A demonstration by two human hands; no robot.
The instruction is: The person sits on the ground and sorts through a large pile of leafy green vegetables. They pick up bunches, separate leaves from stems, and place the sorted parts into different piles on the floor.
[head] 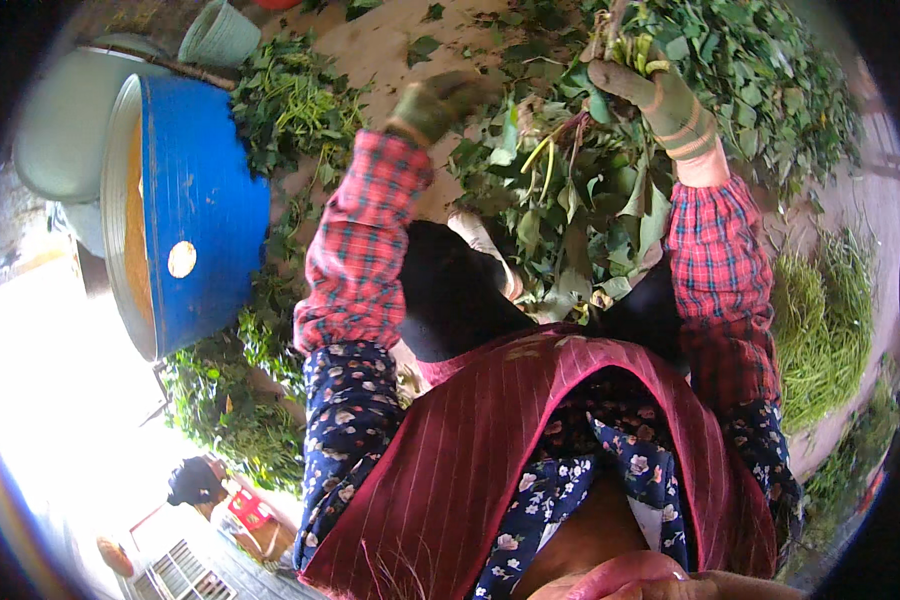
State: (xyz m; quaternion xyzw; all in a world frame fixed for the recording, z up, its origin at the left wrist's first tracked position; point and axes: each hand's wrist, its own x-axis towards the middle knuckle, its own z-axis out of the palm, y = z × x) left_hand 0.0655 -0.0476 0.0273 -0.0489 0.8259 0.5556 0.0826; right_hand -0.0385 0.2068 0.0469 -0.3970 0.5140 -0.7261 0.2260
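Note:
My right hand [664, 105], in a green striped glove, grips a small bunch of cut green stems [634, 52] at the top of the view. Below and beside it, leafy vines [570, 195] with broad, partly wilted leaves are heaped between my legs. My left hand [439, 105], gloved alike, is raised over bare ground to the left of that heap. It is blurred, and its fingers are too smeared to show whether anything is between them.
A blue barrel [202, 202] lies to the left, near a pale green basket [220, 34]. Leafy greens [292, 105] lie beside the barrel. A large leaf pile [757, 90] stands at upper right, above a pile of thin green stems [825, 322]. Another person [232, 510] appears at lower left.

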